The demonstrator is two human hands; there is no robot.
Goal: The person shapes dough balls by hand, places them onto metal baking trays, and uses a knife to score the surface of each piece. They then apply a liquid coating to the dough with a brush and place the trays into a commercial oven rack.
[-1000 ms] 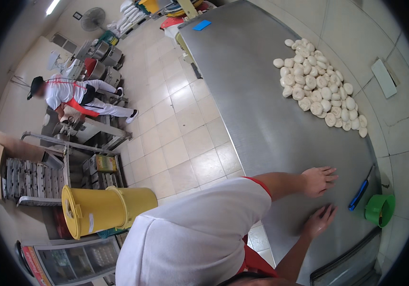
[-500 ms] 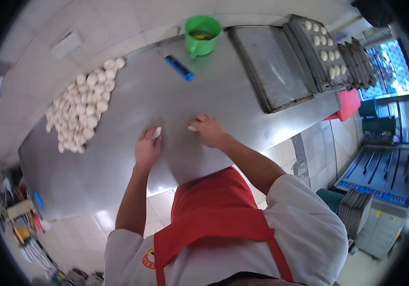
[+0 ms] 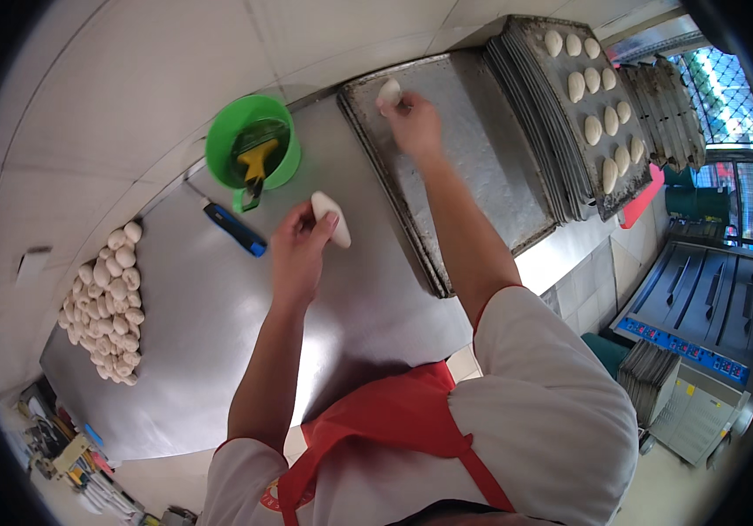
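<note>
An oval dough piece (image 3: 331, 219) is pinched between the thumb and fingers of my left hand (image 3: 296, 250), above the steel table. My right hand (image 3: 417, 126) reaches over the far left corner of a dark metal baking tray (image 3: 481, 131). Its fingers close on a second dough piece (image 3: 388, 93); whether that piece touches the tray I cannot tell. To the left, a heap of dough pieces (image 3: 109, 307) lies on the steel table (image 3: 210, 351).
A green pitcher (image 3: 285, 167) holding a yellow-handled brush (image 3: 258, 158) stands at the back, beside a blue-and-black handled tool (image 3: 234, 230). At right, stacked trays (image 3: 534, 114) bear rows of dough on top. A multi-burner appliance (image 3: 692, 298) stands farther right.
My right hand has moved from the table up to the baking tray with a dough piece. My left hand has lifted its piece forward. The whole view has shifted toward the trays.
</note>
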